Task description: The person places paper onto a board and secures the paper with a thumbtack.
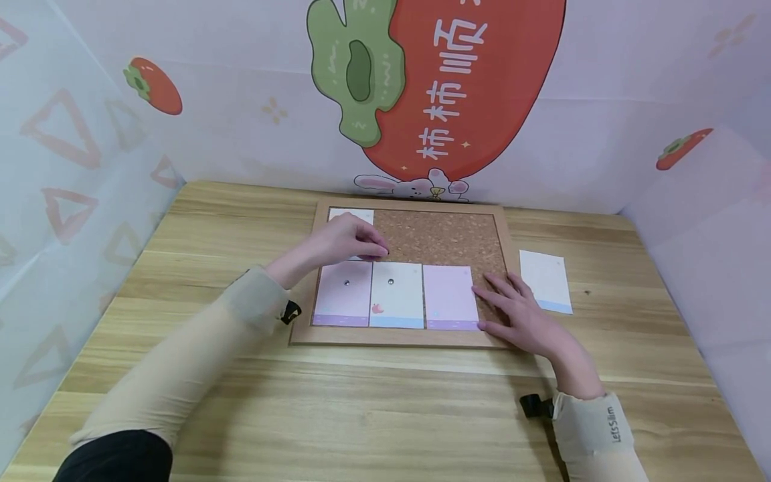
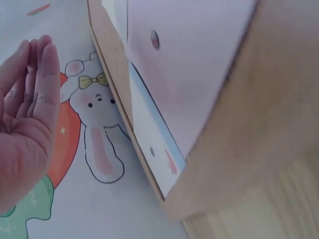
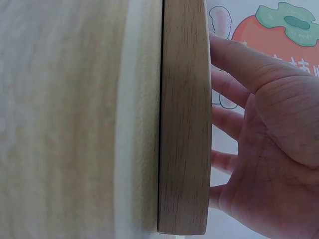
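Observation:
A wood-framed cork board (image 1: 442, 234) lies on the table. Along its lower half sit a lilac card (image 1: 337, 301), a white card (image 1: 397, 304) and another lilac card (image 1: 448, 294). Round metal thumbtack heads show on the first two. My left hand (image 1: 349, 239) is over the upper-left white card (image 1: 357, 214), covering much of it. Thumb and fingertips pinch a tiny thumbtack (image 2: 29, 41), barely visible in the left wrist view. With fingers spread, my right hand (image 1: 521, 314) rests on the board's right side, fingertips at the second lilac card's edge.
Right of the board, a loose white card (image 1: 547, 284) with a blue strip lies on the wooden table (image 1: 373, 408). A printed backdrop (image 1: 241, 134) rises behind the table, with more of it at both sides.

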